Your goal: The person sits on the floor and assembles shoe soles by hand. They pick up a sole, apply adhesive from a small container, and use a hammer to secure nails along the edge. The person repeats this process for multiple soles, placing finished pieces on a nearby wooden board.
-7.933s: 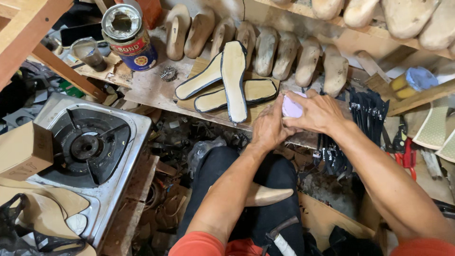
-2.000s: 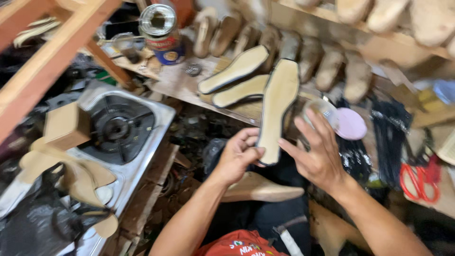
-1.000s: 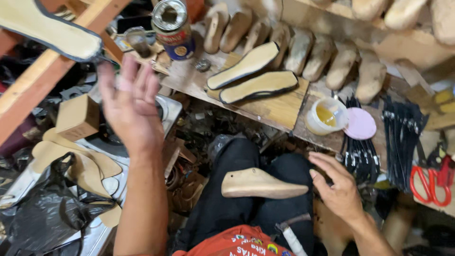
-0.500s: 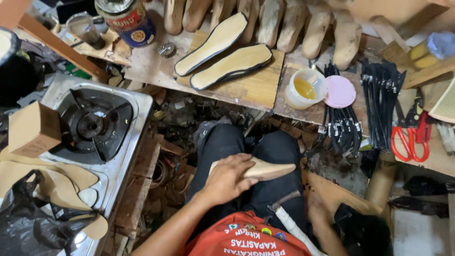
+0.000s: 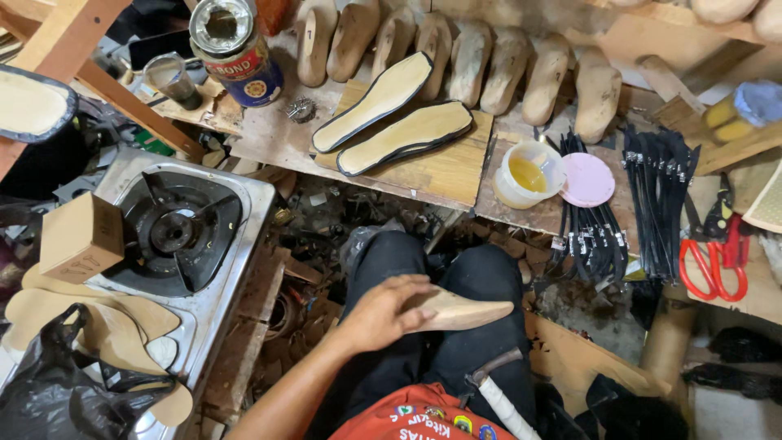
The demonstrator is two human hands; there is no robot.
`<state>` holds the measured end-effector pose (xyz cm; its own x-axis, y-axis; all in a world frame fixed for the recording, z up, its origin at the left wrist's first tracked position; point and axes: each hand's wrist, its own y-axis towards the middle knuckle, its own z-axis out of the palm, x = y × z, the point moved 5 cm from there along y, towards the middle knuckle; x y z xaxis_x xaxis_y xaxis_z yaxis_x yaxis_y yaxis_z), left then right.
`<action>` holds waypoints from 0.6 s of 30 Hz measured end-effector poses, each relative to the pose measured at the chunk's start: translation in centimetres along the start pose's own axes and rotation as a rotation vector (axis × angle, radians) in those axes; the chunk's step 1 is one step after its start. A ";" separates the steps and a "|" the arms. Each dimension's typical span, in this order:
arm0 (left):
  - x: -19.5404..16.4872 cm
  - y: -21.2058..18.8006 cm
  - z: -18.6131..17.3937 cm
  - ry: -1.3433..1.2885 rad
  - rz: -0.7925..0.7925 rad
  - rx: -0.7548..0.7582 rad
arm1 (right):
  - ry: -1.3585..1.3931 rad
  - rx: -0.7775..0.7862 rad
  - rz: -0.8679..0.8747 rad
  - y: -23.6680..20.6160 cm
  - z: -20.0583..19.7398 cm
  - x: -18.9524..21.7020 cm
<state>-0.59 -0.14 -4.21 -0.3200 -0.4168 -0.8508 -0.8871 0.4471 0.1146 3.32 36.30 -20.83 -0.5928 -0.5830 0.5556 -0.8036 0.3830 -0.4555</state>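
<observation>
One hand in view: the left hand (image 5: 389, 311), fingers loosely curled and half open, lies on the heel end of the pale wooden shoe last (image 5: 453, 310), gripping it lightly.
Shoe last: across the lap in black trousers, toe pointing away from the stove.
Left of the last: the single-burner steel gas stove (image 5: 175, 234), a brown cardboard box (image 5: 81, 237) on its near corner.
Above the last: two tan insoles with dark edging (image 5: 393, 116) on the wooden bench.
Right of the last: a cup of yellow glue (image 5: 528, 173), its pink lid (image 5: 587, 179), red-handled scissors (image 5: 713, 266).
Right hand: not visible.
Since half a second ago: the hand's hold on the last is unchanged; the view has shifted slightly.
</observation>
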 end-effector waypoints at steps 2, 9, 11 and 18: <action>0.7 0.5 -1.8 -0.010 -0.055 -0.047 | 0.004 0.004 0.001 1.0 -0.3 -0.9; 0.1 2.5 -4.8 0.095 -0.062 -0.194 | -0.035 0.016 0.027 -5.9 -4.0 -5.6; -0.5 4.1 -4.3 0.091 -0.027 -0.236 | 0.055 -0.132 -0.091 -6.3 -10.1 -2.9; -3.6 14.2 0.0 0.079 0.238 -0.291 | -0.029 -0.452 -1.054 0.1 -18.7 20.0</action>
<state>-12.05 7.68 0.48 -0.5432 -0.3935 -0.7417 -0.8385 0.2999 0.4550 -9.62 38.07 3.26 0.3831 -0.7808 0.4936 -0.8488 -0.0866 0.5217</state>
